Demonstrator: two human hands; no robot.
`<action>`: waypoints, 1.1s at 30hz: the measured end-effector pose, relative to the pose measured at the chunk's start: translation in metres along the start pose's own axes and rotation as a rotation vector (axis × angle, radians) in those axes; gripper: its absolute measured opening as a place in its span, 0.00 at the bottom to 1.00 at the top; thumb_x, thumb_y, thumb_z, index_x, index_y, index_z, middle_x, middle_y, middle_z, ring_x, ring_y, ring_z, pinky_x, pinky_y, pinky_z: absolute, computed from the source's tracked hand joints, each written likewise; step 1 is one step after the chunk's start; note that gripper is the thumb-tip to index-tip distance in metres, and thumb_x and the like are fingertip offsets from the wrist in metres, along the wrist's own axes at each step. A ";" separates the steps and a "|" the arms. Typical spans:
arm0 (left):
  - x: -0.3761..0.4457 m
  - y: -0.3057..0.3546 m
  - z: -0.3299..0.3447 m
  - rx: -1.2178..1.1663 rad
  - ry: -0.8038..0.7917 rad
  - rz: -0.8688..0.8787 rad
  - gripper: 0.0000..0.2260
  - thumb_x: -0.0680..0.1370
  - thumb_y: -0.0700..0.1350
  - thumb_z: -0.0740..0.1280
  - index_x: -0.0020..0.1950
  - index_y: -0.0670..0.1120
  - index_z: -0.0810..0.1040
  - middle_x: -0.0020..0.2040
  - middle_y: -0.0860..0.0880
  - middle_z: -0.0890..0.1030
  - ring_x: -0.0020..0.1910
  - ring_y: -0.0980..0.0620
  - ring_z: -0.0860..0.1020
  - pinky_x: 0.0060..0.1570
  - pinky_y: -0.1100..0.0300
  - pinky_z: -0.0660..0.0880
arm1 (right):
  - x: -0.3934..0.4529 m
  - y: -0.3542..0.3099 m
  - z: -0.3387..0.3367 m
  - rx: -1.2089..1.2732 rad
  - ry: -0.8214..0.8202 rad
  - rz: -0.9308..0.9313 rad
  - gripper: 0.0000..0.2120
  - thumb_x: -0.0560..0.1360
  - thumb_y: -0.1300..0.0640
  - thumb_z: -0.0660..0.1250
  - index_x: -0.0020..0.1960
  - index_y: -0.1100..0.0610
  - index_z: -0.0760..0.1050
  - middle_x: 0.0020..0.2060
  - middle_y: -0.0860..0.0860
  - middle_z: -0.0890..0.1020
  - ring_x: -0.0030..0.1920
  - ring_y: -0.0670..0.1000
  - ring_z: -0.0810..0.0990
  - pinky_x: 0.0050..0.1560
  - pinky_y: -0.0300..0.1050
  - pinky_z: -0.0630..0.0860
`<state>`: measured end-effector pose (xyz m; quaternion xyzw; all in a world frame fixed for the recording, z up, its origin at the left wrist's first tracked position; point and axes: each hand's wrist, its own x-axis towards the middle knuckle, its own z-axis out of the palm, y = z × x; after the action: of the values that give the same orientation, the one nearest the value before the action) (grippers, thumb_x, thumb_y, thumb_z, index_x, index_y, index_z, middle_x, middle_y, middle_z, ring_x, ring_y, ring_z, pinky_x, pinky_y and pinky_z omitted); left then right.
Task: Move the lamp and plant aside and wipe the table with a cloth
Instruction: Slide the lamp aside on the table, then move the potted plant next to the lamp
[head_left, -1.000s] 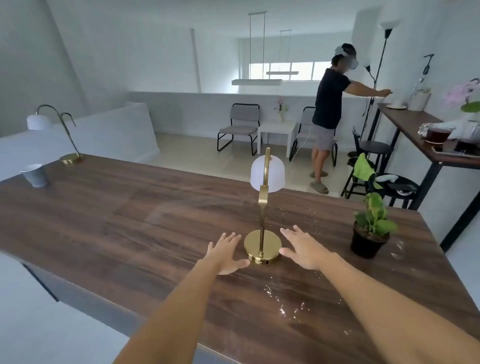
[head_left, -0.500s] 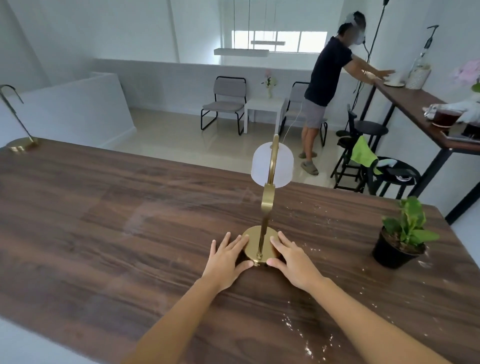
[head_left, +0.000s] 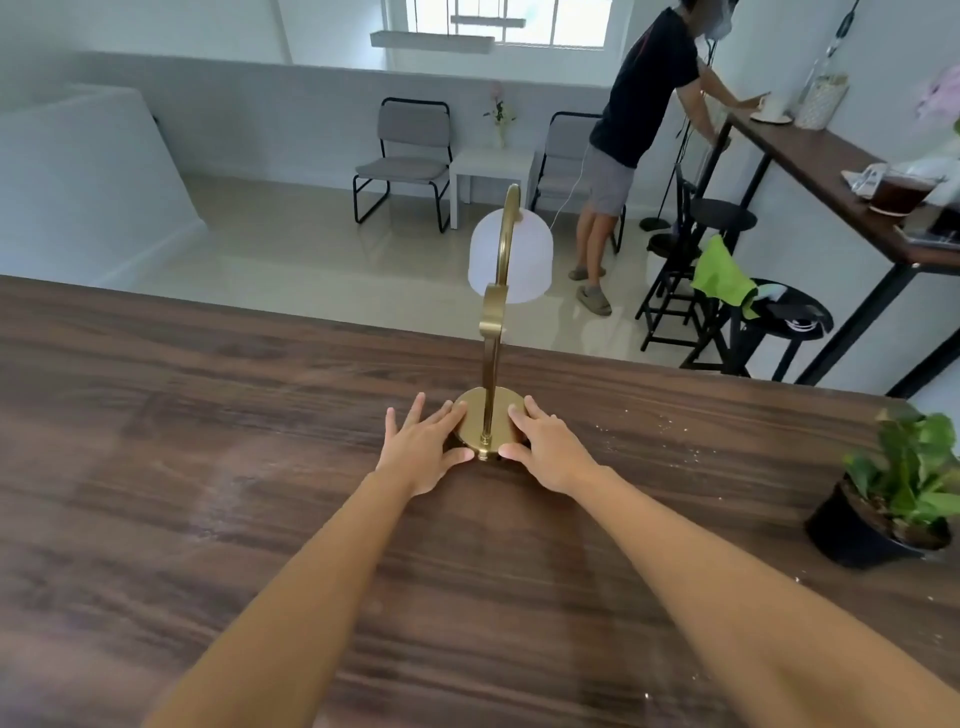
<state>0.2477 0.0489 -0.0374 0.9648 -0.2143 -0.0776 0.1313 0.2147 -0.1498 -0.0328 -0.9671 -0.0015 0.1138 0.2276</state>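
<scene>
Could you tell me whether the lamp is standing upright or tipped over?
Upright: the lamp stem rises vertically from its round base, flat on the table.

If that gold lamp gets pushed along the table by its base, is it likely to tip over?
Probably somewhat. The lamp has a tall thin stem with its white shade high up, so it looks top-heavy. Its round base sits flat and looks like solid metal, likely steadying it. The left hand and right hand flank the base, a low, sensible hold.

Both hands cover the sides of the lamp (head_left: 488, 332) base, hiding their grip.
</scene>
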 end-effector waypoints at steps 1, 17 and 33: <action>0.009 -0.003 -0.003 0.008 -0.006 -0.005 0.31 0.78 0.60 0.57 0.77 0.57 0.48 0.79 0.54 0.54 0.78 0.45 0.41 0.72 0.36 0.40 | 0.009 -0.002 -0.002 -0.009 0.000 0.007 0.33 0.79 0.46 0.61 0.78 0.54 0.53 0.79 0.56 0.49 0.76 0.66 0.53 0.75 0.60 0.54; 0.098 -0.018 -0.018 0.094 -0.053 -0.118 0.30 0.79 0.58 0.55 0.77 0.58 0.44 0.79 0.50 0.53 0.77 0.42 0.42 0.70 0.32 0.42 | 0.089 -0.009 -0.016 -0.143 0.127 0.086 0.29 0.81 0.49 0.58 0.78 0.53 0.52 0.79 0.55 0.52 0.78 0.59 0.48 0.75 0.58 0.51; -0.020 0.235 0.062 -0.602 0.294 0.188 0.26 0.79 0.50 0.62 0.75 0.46 0.60 0.77 0.48 0.60 0.77 0.51 0.53 0.75 0.44 0.50 | -0.238 0.145 -0.028 0.602 1.000 0.274 0.04 0.77 0.55 0.68 0.48 0.51 0.82 0.40 0.41 0.84 0.44 0.43 0.82 0.44 0.34 0.76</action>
<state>0.1248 -0.1610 -0.0278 0.8596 -0.2487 0.0147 0.4461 -0.0180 -0.3050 -0.0205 -0.7877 0.2627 -0.3316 0.4479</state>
